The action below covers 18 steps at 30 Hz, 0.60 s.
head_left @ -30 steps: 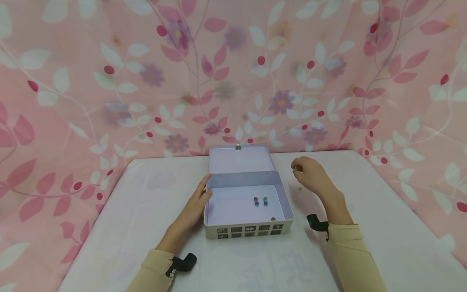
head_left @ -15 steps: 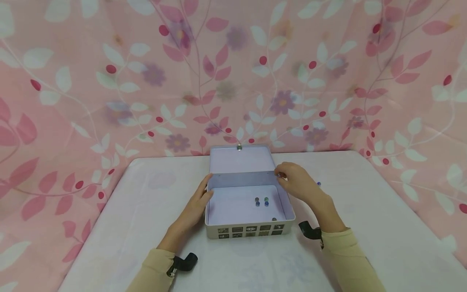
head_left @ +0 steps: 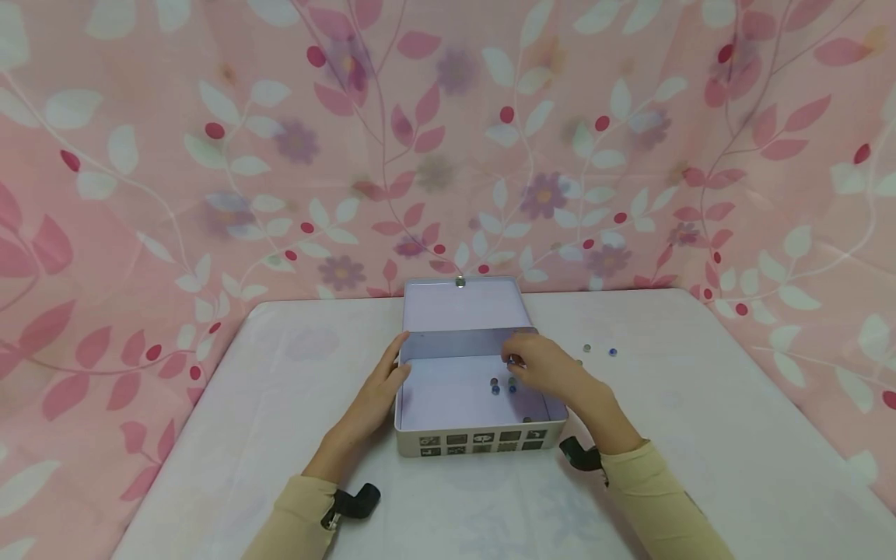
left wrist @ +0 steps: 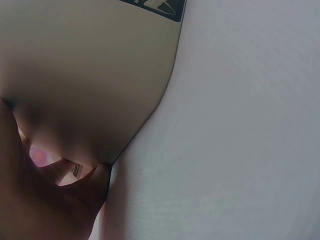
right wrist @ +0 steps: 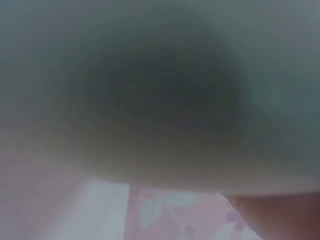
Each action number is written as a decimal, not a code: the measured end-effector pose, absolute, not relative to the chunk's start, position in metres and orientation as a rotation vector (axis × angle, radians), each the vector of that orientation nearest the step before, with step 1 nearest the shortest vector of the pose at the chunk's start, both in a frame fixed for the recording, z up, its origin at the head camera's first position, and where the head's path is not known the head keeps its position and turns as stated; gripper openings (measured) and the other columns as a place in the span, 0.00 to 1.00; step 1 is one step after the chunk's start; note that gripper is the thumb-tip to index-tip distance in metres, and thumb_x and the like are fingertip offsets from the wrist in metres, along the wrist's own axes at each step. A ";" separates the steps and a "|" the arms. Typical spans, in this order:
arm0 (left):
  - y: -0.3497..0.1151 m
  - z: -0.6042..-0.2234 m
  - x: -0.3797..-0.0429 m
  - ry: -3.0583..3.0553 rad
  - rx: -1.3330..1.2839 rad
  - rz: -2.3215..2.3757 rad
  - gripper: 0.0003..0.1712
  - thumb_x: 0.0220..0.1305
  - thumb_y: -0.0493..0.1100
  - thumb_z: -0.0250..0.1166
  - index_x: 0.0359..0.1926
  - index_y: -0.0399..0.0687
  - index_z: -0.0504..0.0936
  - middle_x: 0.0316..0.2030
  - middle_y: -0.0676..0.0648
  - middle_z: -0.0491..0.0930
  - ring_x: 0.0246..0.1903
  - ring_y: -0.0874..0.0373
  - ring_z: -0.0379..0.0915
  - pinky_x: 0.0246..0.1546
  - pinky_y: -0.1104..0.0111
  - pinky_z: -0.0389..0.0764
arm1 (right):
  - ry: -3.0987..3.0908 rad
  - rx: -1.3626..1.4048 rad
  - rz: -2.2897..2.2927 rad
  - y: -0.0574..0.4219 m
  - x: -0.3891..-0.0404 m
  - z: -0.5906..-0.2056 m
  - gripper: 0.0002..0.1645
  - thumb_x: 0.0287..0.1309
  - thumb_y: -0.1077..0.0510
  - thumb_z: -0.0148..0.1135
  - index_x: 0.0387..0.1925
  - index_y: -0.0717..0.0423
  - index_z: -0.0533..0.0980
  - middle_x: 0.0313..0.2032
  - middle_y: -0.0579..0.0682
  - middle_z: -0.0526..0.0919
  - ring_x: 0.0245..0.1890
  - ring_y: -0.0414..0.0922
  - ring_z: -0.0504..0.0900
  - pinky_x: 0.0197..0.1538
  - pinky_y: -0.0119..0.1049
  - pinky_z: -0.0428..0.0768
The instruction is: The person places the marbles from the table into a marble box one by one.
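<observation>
A hinged tin box with its lid raised stands mid-table in the head view. My left hand holds its left wall, thumb at the rim; in the left wrist view the fingers touch the outer side. My right hand is over the box's right half, thumb and fingers pinching a small marble, mostly covered by the fingers. Below it on the box floor are several glass marbles, with a darker marble near the front wall. The right wrist view is mostly blurred and dark.
Right of the box, a blue marble and a pale marble lie on the white tablecloth. Another marble shows partly behind the right hand. A pink floral curtain hangs behind the table.
My right hand has moved left from the tablecloth, across the box's right rim, carrying a marble over the inside. Marbles on the cloth have come into view. The left hand stays put.
</observation>
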State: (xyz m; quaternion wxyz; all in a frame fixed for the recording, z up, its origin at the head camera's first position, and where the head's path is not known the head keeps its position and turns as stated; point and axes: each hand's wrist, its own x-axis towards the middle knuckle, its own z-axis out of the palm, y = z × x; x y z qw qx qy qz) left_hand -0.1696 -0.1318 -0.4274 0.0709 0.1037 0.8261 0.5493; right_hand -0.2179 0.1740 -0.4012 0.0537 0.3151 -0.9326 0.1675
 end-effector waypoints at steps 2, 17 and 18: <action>-0.132 -0.427 -0.170 2.485 0.311 1.652 0.34 0.79 0.50 0.44 0.79 0.68 0.44 0.80 0.53 0.41 0.78 0.41 0.42 0.74 0.40 0.49 | -2.850 0.971 0.481 0.172 -0.217 -0.404 0.04 0.57 0.65 0.65 0.36 0.58 0.83 0.30 0.46 0.81 0.31 0.39 0.74 0.38 0.36 0.78; -0.132 -0.427 -0.169 2.476 0.313 1.655 0.33 0.79 0.51 0.44 0.79 0.70 0.44 0.80 0.54 0.42 0.77 0.42 0.45 0.74 0.42 0.53 | -2.913 0.942 0.115 0.152 -0.201 -0.418 0.04 0.55 0.62 0.68 0.30 0.49 0.84 0.29 0.43 0.86 0.29 0.40 0.80 0.37 0.39 0.81; -0.132 -0.427 -0.169 2.476 0.309 1.656 0.33 0.79 0.51 0.44 0.79 0.69 0.44 0.80 0.54 0.42 0.77 0.42 0.45 0.74 0.41 0.52 | -2.931 0.955 0.122 0.151 -0.200 -0.419 0.04 0.56 0.62 0.68 0.29 0.50 0.84 0.29 0.43 0.85 0.28 0.40 0.79 0.37 0.39 0.80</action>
